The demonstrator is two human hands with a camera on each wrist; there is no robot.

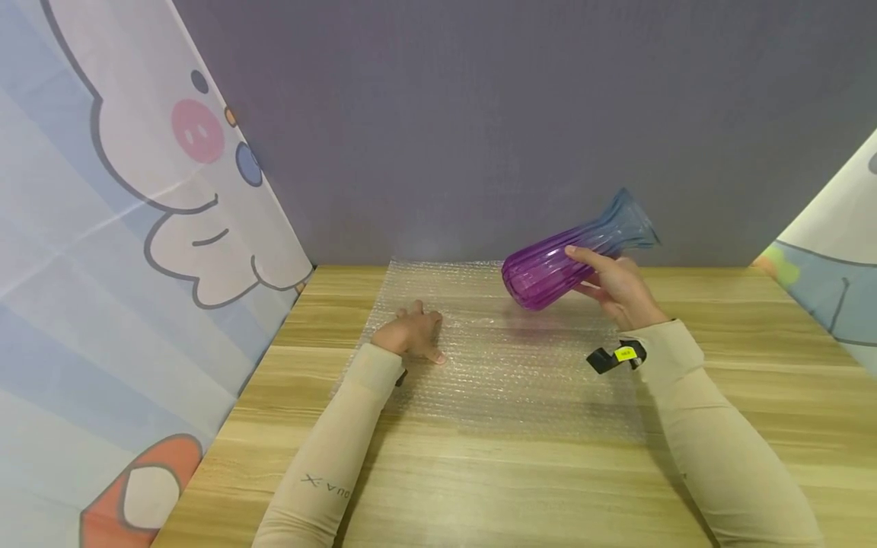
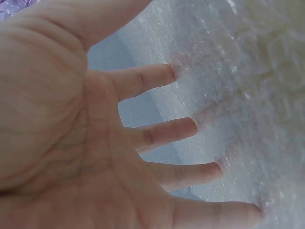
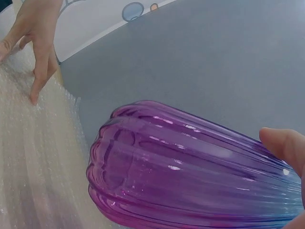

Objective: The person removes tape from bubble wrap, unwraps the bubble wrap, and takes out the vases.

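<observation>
A ribbed glass vase [image 1: 548, 266], purple at its base and blue at its flared mouth, is tilted over the bubble wrap with its base toward the left. My right hand [image 1: 619, 289] grips it around the middle, thumb on the near side. In the right wrist view the purple base of the vase [image 3: 157, 167] fills the centre. The sheet of bubble wrap [image 1: 493, 380] lies flat on the table. My left hand [image 1: 411, 332] rests on its left part with fingers spread; in the left wrist view the fingertips [image 2: 186, 125] touch the bubble wrap.
The wood-grain table [image 1: 479, 487] extends around the sheet. A grey wall [image 1: 479, 129] rises at the table's back edge. Cartoon-printed cloth hangings [image 1: 137, 251] stand at the left and right sides.
</observation>
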